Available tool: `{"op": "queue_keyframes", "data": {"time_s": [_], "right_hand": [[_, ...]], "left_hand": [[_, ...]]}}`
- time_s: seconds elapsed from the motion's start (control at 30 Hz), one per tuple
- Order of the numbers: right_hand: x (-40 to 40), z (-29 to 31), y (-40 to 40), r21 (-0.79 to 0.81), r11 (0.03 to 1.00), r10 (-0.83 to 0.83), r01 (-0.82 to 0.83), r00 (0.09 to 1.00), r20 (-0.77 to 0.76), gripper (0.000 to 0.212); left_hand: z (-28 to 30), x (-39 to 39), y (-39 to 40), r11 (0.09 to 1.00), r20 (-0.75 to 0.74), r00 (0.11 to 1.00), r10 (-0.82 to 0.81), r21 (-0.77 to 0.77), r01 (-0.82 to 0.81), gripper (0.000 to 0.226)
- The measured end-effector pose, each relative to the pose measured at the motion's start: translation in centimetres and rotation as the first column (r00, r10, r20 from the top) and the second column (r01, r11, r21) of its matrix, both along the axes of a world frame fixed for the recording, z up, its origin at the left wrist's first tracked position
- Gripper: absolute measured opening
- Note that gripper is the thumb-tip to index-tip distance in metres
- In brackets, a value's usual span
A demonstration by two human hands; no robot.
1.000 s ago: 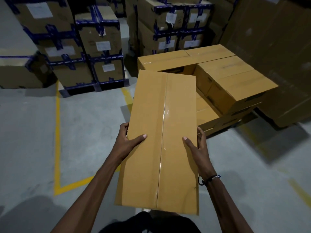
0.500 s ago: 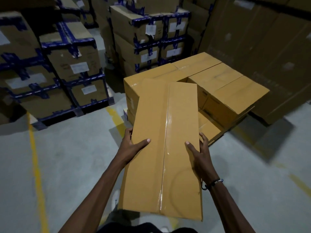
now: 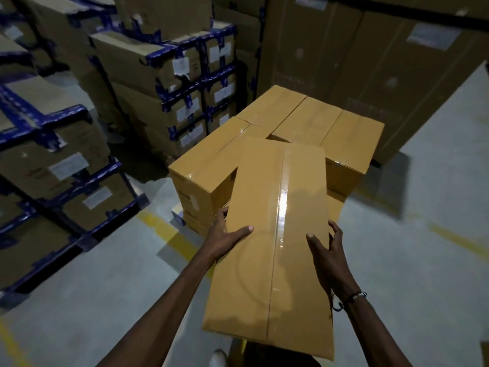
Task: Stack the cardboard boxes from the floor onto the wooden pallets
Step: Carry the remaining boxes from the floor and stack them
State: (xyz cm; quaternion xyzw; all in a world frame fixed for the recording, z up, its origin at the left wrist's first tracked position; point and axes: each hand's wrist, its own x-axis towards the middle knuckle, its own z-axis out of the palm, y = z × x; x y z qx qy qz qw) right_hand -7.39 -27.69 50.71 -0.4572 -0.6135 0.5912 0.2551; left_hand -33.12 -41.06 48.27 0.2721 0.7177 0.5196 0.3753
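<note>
I carry a long tan cardboard box (image 3: 272, 234), sealed down the middle with clear tape, lengthwise in front of me. My left hand (image 3: 227, 234) grips its left edge, thumb on top and fingers round the side. My right hand (image 3: 326, 250) grips the right edge the same way. Just beyond the box's far end stands a stack of like tan boxes (image 3: 312, 120), two layers high; the carried box's far end overlaps it in view. The pallet under the stack shows only as a pale corner (image 3: 176, 211).
Stacks of brown boxes with blue tape and white labels (image 3: 169, 83) fill the left and back. Large dark cartons (image 3: 370, 62) rise behind the tan stack on the right. Yellow floor lines (image 3: 169, 231) cross the grey concrete floor.
I have walked closer to the tan stack and turned left around it; it now looms larger, and the carried box's far end reaches over it. Both hands keep the same grip.
</note>
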Motion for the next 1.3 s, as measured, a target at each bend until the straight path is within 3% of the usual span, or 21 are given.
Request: {"op": "queue_keyframes", "data": {"time_s": [0.17,0.3,0.5,0.8,0.93,1.07,1.23,1.3], "right_hand": [[-2.3,-3.6,3.2,-0.045,0.992,-0.115,0.116,0.993,0.009,0.084],[-5.8,-2.6,4.4,-0.047,0.984,-0.168,0.170,0.984,0.054,0.069],[-11.1,-5.4,9.5,-0.043,0.977,-0.207,0.211,0.975,0.083,0.079],[-17.9,-7.7,15.6,-0.127,0.949,-0.274,0.289,0.954,0.122,0.072],[-20.4,-8.5,17.5,-0.160,0.939,-0.285,0.304,0.950,0.128,0.078],[-22.3,-9.4,18.7,-0.173,0.927,-0.306,0.333,0.938,0.164,0.080],[-24.2,-10.7,19.6,-0.187,0.906,-0.340,0.380,0.916,0.212,0.083],[-24.9,-11.4,19.8,-0.193,0.900,-0.349,0.391,0.911,0.217,0.083]], "left_hand": [[-0.6,-4.8,4.8,0.987,0.001,0.988,-0.157,-0.017,0.157,0.074],[-2.6,-8.7,8.9,0.974,-0.004,0.975,-0.223,-0.047,0.222,0.078],[-4.5,-14.9,15.6,0.945,0.007,0.954,-0.301,-0.130,0.299,0.084],[-8.0,-22.0,23.0,0.900,0.007,0.930,-0.366,-0.252,0.356,0.104],[-9.1,-25.1,25.9,0.855,-0.102,0.890,-0.444,-0.345,0.387,0.106],[-10.4,-27.4,28.1,0.792,-0.093,0.850,-0.519,-0.426,0.437,0.109],[-12.2,-30.1,30.4,0.698,-0.085,0.774,-0.628,-0.502,0.511,0.132],[-13.2,-31.0,31.0,0.642,-0.110,0.716,-0.690,-0.549,0.535,0.126]]}}
